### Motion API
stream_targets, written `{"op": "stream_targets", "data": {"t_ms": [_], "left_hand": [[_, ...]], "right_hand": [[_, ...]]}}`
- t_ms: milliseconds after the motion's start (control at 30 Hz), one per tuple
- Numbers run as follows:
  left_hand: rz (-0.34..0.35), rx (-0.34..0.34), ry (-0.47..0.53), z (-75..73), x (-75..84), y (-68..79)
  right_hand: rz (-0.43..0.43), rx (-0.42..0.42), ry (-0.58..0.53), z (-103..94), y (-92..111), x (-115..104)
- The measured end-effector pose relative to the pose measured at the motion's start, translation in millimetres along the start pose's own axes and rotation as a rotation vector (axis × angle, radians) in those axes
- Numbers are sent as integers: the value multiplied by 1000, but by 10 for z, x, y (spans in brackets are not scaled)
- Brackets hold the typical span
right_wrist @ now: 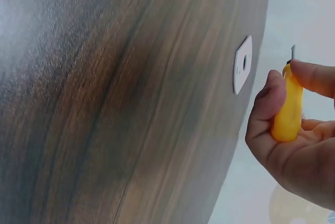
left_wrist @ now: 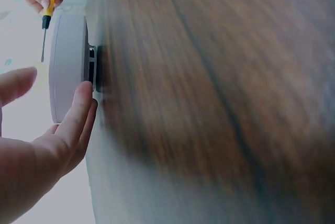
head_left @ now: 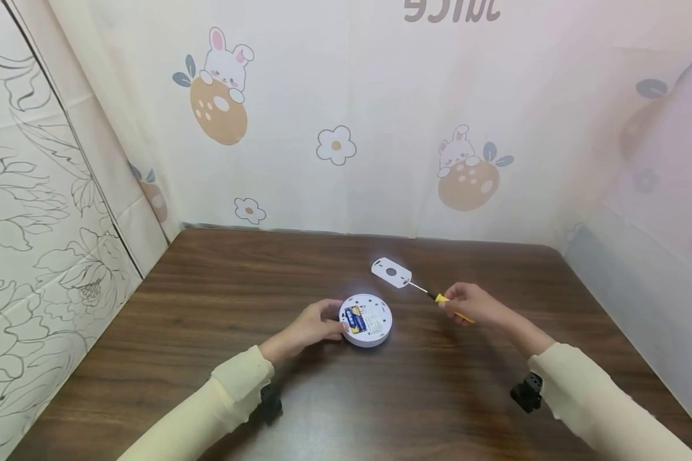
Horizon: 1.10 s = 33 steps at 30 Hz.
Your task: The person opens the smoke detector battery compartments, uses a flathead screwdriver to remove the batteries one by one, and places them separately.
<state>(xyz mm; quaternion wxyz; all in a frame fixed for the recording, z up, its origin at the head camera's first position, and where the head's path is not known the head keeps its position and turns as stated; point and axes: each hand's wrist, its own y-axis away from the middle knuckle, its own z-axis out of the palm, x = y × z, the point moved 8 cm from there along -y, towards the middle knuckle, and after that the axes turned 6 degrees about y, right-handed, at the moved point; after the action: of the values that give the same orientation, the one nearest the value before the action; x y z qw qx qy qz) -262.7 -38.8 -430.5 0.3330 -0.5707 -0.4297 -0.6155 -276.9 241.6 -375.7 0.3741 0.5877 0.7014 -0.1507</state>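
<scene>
A round white smoke detector [head_left: 378, 307] sits on the table, a blue-and-yellow label on its upper face. My left hand [head_left: 310, 328] holds it by its left edge, fingers against its side. In the left wrist view the detector [left_wrist: 69, 67] appears edge-on, with a dark slotted part on its table side. The thumb of that hand [left_wrist: 44, 153] is near the upper face; contact is unclear. My right hand [head_left: 473, 303] grips a screwdriver [right_wrist: 288, 109] by its yellow handle, its thin metal shaft pointing left. Beyond the detector lies a white mounting plate [head_left: 402, 277] with a central hole.
The brown wooden table [head_left: 207, 307] extends around both hands. Behind it hangs a pale curtain [head_left: 380, 192] printed with rabbits and flowers. A white sheet with line-drawn flowers [head_left: 29, 256] borders the left side. Dark wrist cameras [head_left: 528, 392] hang under the sleeves.
</scene>
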Motion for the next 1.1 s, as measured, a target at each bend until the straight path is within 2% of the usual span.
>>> {"op": "stream_targets", "data": {"t_ms": [200, 333, 700, 1100], "left_hand": [[-111, 35, 144, 3, -92, -26], [-160, 35, 192, 33, -120, -42], [-227, -5, 189, 74, -168, -126], [-291, -27, 150, 102, -211, -151]], "right_hand": [[-42, -26, -6, 44, 54, -91], [-65, -44, -1, 76, 82, -148], [-101, -81, 35, 139, 97, -256], [-140, -172, 87, 244, 72, -398]]}}
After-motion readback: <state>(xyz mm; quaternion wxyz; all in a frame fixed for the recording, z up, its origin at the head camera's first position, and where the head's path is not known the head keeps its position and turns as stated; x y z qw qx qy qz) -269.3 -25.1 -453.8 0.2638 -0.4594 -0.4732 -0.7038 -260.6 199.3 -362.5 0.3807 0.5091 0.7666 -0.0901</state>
